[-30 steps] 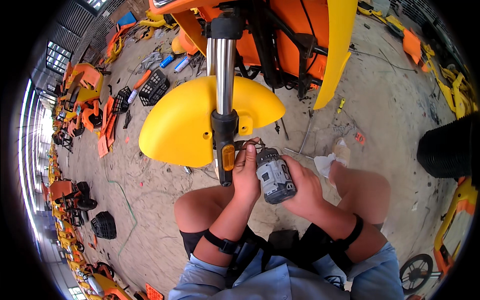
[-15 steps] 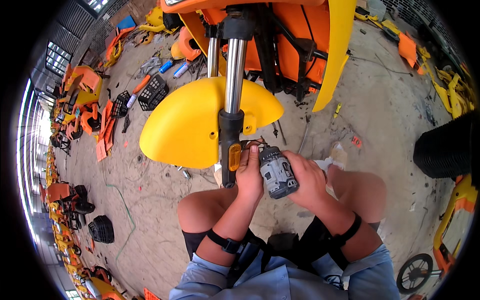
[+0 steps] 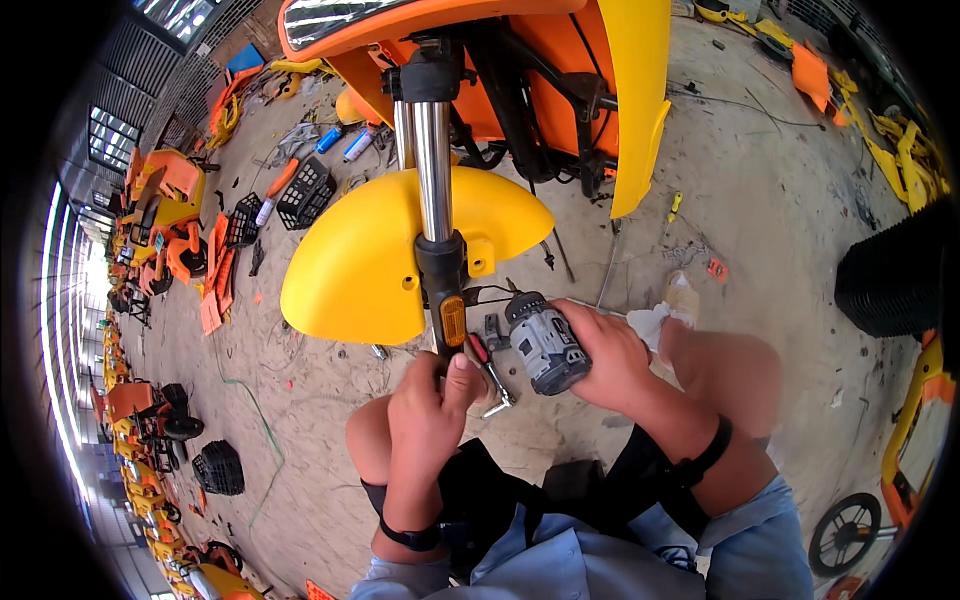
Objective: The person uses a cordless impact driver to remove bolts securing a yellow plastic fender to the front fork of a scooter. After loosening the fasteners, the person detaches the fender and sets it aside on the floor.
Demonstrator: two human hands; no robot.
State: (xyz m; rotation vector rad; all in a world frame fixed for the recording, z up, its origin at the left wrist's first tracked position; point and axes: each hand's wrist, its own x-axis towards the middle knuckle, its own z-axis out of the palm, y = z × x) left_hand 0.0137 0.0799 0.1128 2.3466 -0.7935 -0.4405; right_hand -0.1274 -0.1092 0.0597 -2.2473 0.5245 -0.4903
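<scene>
Right hand: my right hand (image 3: 605,355) is wrapped round the body of a grey and black power drill (image 3: 548,348), fingers closed on its grip side.
Drill: it is held above the concrete floor (image 3: 760,270), right of the fork leg (image 3: 436,180), with its chuck end pointing up and away from me.
Wire: a thin dark loop (image 3: 488,292) lies between the fork leg and the drill's tip; I cannot tell whether they touch.
Left hand: my left hand (image 3: 425,400) is at the fork leg's lower end, thumb up and fingers curled; their tips are hidden, so I cannot tell whether they grasp it.
Reflector: an amber oblong (image 3: 453,321) sits on the fork leg just above my left thumb.
Mudguard: a yellow curved shell (image 3: 350,262) is behind the fork leg, reaching out on both sides.
Ratchet: a wrench with a red and black handle (image 3: 490,372) lies on the floor between my hands.
Screwdriver: a yellow-handled one (image 3: 675,206) lies farther off, beyond the drill.
Floor's left edge: orange and yellow vehicles (image 3: 170,190) stand along it.
Floor's right edge: a black ribbed stack (image 3: 893,275).
</scene>
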